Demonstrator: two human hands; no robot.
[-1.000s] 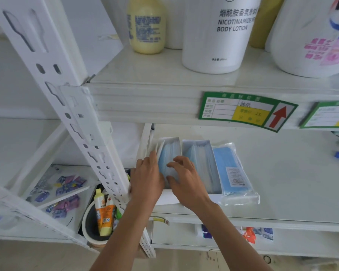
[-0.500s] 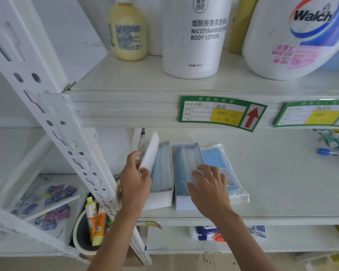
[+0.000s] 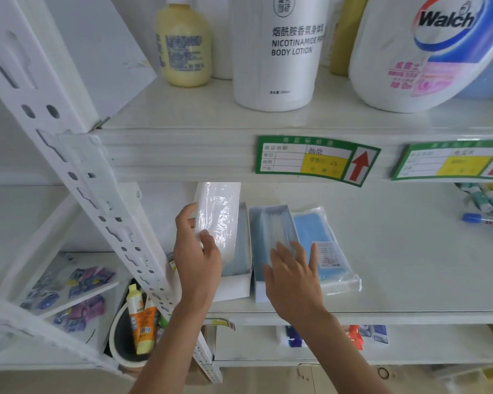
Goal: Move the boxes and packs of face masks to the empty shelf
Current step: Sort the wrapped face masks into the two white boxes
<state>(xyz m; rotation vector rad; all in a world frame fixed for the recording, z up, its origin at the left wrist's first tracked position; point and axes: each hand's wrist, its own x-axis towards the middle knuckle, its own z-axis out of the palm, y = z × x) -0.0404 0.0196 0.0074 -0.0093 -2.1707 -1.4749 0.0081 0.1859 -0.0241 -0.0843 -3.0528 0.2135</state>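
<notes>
1. Three mask items lie side by side on the middle shelf, directly below the green price label: two open boxes and one sealed pack. You cannot tell from this view whether this shelf is the source or the empty destination, so progress is a judgement only.
2. Right box of masks: it sits below the label's left end, upright and open-topped, touching its neighbours on both sides. Your right hand rests on its near end, fingers spread and nearly straight, gripping nothing.
3. Left box of masks: it stands further left of the label, against the right box, its near wall at the shelf's front edge. Your left hand covers part of it.
4. Blue pack of masks: it lies flat below the label's middle, touching the right box, untouched by either hand.
5. White plastic-wrapped pack: it is tilted up over the left box, left of the label. Your left hand holds its lower end, thumb in front, fingers behind.
6. Assessment: one item is in hand and three are at rest. If this is the destination, only the white pack needs seating. If it is the source, all four remain to be moved.
</notes>
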